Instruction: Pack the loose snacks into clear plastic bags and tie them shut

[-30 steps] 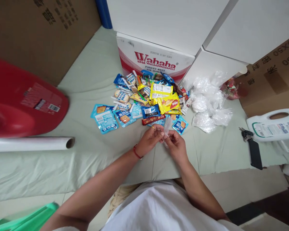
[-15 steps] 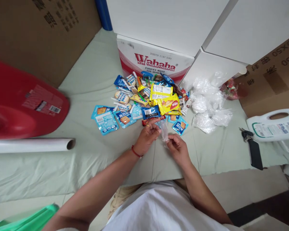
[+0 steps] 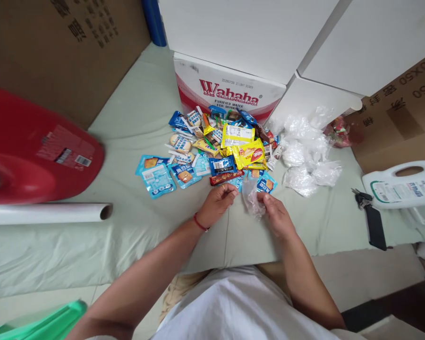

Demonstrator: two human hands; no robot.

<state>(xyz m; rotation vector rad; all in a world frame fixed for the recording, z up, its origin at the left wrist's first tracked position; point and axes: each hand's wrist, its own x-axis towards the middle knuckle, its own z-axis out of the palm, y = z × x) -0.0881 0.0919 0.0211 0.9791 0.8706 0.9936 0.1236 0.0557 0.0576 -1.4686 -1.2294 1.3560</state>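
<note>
A crumpled clear plastic bag (image 3: 252,198) hangs from my right hand (image 3: 279,216), which pinches its right side between thumb and fingers. Just left of the bag is my left hand (image 3: 217,205), wearing a ring and a red wrist cord. Its thumb and index finger are pressed together, and whatever may be between them is too small to make out. A small gap shows between these fingertips and the bag. Beyond both hands lies a heap of wrapped snacks, with a yellow packet (image 3: 249,154) on top, a red bar (image 3: 226,177) in front and light-blue packets (image 3: 158,180) at the left.
Several filled clear bags (image 3: 301,156) are piled right of the snacks. A Wahaha carton (image 3: 230,87) stands behind. At the left are a red jug (image 3: 56,146) and a white roll (image 3: 46,215). To the right lie a white bottle (image 3: 403,184) and keys with a black holder (image 3: 375,226).
My right hand has moved right with the plastic bag, which now looks wider and is apart from my left fingertips. My left hand has dropped slightly, showing more of the red bar.
</note>
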